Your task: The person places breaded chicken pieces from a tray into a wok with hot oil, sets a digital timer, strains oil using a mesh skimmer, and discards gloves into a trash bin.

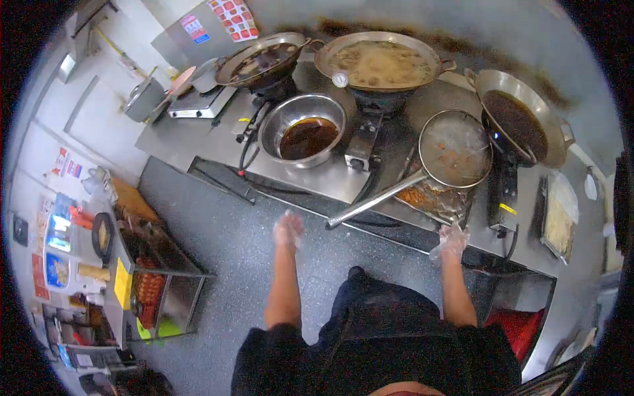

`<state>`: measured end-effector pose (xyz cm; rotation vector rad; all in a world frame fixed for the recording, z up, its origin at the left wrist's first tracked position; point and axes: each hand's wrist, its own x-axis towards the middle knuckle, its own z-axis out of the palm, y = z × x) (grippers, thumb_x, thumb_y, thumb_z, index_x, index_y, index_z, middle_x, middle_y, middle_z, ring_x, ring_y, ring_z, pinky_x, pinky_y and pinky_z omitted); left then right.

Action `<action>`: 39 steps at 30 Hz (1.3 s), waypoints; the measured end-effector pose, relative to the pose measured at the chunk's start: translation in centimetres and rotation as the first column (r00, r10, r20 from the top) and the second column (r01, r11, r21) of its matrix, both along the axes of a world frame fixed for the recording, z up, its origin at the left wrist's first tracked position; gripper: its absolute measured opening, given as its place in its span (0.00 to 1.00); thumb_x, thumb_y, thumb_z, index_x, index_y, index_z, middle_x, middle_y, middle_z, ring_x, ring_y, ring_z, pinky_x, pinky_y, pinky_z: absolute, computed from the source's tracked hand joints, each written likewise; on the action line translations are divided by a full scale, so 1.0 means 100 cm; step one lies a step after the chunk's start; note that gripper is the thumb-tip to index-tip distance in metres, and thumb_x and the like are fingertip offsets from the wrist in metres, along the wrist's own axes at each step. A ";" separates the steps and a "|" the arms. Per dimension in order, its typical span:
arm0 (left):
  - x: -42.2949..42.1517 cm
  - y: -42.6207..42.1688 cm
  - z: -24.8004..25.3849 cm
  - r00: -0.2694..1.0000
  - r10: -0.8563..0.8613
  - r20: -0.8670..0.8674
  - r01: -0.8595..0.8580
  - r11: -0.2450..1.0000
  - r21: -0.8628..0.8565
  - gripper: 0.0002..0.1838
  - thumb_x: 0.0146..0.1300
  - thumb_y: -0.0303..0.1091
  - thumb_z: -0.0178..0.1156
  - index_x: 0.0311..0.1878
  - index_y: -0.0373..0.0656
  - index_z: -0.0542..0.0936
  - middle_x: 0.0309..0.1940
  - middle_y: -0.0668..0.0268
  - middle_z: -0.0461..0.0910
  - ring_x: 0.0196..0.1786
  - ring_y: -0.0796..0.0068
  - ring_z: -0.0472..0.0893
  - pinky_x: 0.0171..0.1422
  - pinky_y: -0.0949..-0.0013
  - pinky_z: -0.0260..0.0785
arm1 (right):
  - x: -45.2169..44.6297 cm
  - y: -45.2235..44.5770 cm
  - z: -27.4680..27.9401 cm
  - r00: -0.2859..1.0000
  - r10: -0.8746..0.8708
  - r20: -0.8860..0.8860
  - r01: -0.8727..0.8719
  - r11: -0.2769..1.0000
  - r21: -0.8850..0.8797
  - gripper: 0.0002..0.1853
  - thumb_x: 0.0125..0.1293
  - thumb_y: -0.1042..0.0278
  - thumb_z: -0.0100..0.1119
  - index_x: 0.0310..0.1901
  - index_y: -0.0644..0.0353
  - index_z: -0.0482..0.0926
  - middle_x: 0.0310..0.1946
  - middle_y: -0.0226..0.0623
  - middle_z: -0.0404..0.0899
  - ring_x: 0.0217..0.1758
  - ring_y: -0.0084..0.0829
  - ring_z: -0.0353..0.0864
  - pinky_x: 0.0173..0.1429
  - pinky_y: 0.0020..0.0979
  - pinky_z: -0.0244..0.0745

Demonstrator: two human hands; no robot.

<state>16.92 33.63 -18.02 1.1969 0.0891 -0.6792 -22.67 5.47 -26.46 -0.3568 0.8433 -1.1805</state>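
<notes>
metal strainer [456, 148] lies ahead of both hands [288, 232] [453, 241].

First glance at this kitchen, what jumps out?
The wide middle wok of pale liquid at the back, with a round dial at its rim. Then the big strainer over a tray, front right, long handle slanting toward the left hand. Left of it, a steel bowl of dark brown liquid.

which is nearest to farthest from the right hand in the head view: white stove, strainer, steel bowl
1. Strainer: just ahead of the right hand, over the tray
2. Steel bowl: ahead, to the left
3. White stove: far left
</notes>
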 end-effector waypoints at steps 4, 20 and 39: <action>0.107 -0.090 0.009 0.979 -0.204 -0.004 0.203 0.978 -0.048 0.13 0.61 0.42 0.53 0.42 0.42 0.72 0.32 0.63 0.74 0.31 0.66 0.75 0.31 0.66 0.68 | 0.010 0.000 -0.009 0.978 -0.208 0.029 0.201 0.965 0.168 0.08 0.56 0.67 0.62 0.30 0.57 0.72 0.19 0.34 0.68 0.22 0.30 0.67 0.29 0.30 0.65; 0.165 -0.116 0.019 0.998 0.022 -0.060 -0.029 0.992 -0.119 0.13 0.60 0.30 0.48 0.46 0.32 0.69 0.42 0.54 0.75 0.41 0.58 0.77 0.38 0.60 0.77 | 0.058 0.021 0.001 0.910 -0.400 -0.109 0.408 0.911 0.061 0.07 0.56 0.73 0.61 0.29 0.55 0.71 0.27 0.30 0.69 0.32 0.26 0.70 0.32 0.30 0.68; 0.151 -0.055 -0.007 0.933 -0.353 0.071 0.354 0.935 -0.007 0.24 0.65 0.39 0.43 0.59 0.32 0.63 0.60 0.50 0.63 0.61 0.54 0.66 0.65 0.55 0.60 | 0.061 0.067 0.075 -0.284 -0.151 -0.947 -0.394 0.919 -0.028 0.15 0.60 0.55 0.55 0.40 0.57 0.68 0.34 0.38 0.72 0.36 0.34 0.74 0.46 0.39 0.70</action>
